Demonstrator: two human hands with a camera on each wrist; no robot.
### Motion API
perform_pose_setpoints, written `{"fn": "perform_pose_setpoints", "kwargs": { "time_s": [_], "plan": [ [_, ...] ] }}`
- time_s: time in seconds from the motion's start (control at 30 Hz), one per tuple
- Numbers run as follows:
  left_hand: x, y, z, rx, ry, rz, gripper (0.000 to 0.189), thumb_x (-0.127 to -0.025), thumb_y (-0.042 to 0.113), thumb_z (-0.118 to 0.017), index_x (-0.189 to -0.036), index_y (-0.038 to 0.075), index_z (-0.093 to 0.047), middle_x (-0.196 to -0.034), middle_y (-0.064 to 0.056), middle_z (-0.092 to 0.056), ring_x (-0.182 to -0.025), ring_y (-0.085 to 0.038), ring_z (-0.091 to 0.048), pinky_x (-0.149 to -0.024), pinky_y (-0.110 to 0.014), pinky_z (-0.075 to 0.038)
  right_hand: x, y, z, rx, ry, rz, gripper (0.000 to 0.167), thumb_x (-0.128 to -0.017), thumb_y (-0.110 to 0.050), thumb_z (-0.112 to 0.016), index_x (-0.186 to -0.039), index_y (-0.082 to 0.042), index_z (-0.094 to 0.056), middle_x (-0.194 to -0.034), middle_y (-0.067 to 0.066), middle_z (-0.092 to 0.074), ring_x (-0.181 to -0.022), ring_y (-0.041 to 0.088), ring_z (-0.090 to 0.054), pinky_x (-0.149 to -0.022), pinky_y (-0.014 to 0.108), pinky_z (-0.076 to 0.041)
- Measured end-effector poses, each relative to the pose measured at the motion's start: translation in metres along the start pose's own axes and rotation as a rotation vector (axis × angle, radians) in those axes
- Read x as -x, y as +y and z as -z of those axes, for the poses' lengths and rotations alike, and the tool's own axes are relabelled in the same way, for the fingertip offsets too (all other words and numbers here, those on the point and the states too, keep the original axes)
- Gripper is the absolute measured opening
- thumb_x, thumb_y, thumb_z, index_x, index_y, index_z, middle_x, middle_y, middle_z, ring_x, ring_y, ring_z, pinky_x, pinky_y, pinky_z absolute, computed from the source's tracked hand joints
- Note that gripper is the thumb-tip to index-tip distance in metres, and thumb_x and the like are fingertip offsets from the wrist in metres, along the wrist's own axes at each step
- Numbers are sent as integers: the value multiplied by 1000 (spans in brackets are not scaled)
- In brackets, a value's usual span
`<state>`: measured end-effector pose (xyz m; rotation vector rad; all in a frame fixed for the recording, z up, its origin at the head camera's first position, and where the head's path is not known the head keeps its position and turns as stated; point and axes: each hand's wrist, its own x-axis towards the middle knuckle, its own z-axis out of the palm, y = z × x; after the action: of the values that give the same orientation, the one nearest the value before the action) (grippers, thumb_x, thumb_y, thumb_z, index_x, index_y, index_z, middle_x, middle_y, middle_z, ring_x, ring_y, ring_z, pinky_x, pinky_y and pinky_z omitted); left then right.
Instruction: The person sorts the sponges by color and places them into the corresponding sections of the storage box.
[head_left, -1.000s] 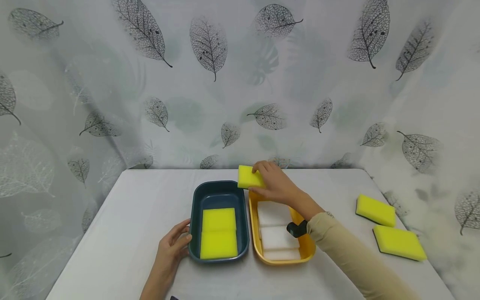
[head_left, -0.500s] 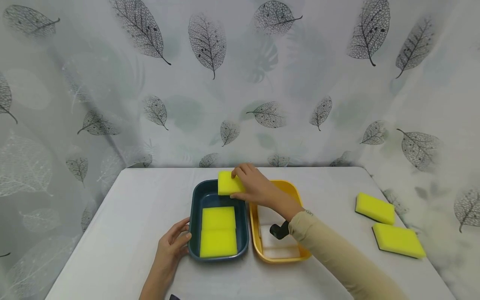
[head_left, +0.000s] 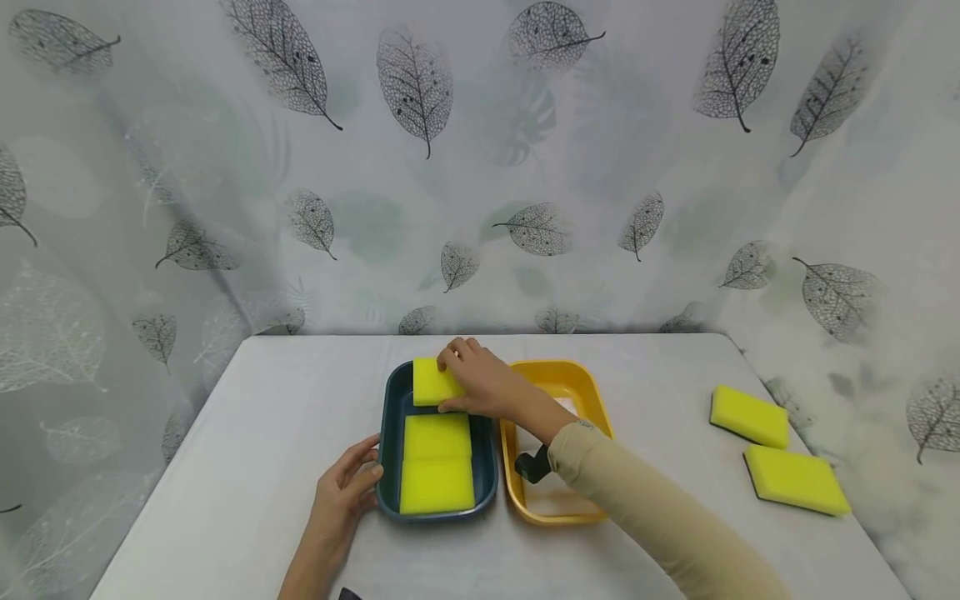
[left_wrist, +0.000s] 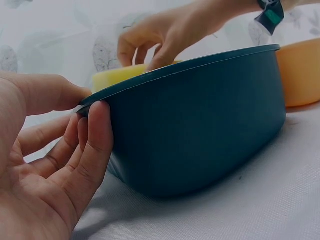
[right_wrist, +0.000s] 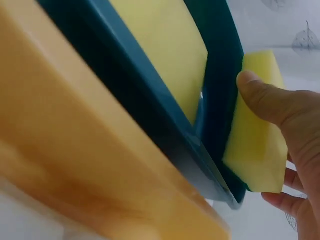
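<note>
At the far end of the dark blue tub, my right hand holds a yellow sponge between thumb and fingers. The right wrist view shows this sponge's dark green backing toward the tub. Two more yellow sponges lie inside, yellow face up, filling the near part. My left hand pinches the tub's left rim, thumb over the edge and fingers against the outer wall. In the left wrist view, the tub wall hides most of the held sponge.
An orange-yellow tub stands right beside the blue one, with white blocks in it, partly covered by my right forearm. Two yellow sponges lie at the table's right side. A leaf-patterned curtain hangs behind the table.
My right hand has carried the sponge leftward from above the orange-yellow tub and down to the far end of the blue tub. The left hand has stayed at the rim.
</note>
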<state>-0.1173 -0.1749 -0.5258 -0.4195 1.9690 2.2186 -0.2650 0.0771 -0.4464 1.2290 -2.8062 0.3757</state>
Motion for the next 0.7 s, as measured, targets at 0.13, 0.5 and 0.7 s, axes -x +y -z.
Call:
{"fn": "perform_pose_setpoints", "kwargs": {
  "time_s": [0.13,0.5,0.7],
  "plan": [
    [0,0,1,7,-5,-3,52,-97,18,-70,-147,13,-56,-122,-5,-57,-89,-10,-60,-68,-25,-53,-4,-6,-3,40,-47,-24,62,-89,-53,-79,-128,-13,-51,-132,10,-50,-114,26,-47,-97,39,-49],
    [0,1,-1,12,-3,-12,52,-97,18,-70,-147,13,-56,-122,-4,-57,-90,-11,-61,-68,-26,-53,-12,-16,-10,210,-117,-62,69,-88,-59,-75,-132,-12,-50,-128,9,-51,-106,23,-47,-87,34,-50],
    [0,0,0,8,0,-13,52,-96,19,-71,-147,13,-57,-123,-5,-57,-89,-11,-61,-68,-25,-54,-16,-16,-15,227,-126,-65,71,-88,-60,-74,-133,-11,-50,-127,10,-52,-105,23,-47,-85,33,-51]
  ]
}}
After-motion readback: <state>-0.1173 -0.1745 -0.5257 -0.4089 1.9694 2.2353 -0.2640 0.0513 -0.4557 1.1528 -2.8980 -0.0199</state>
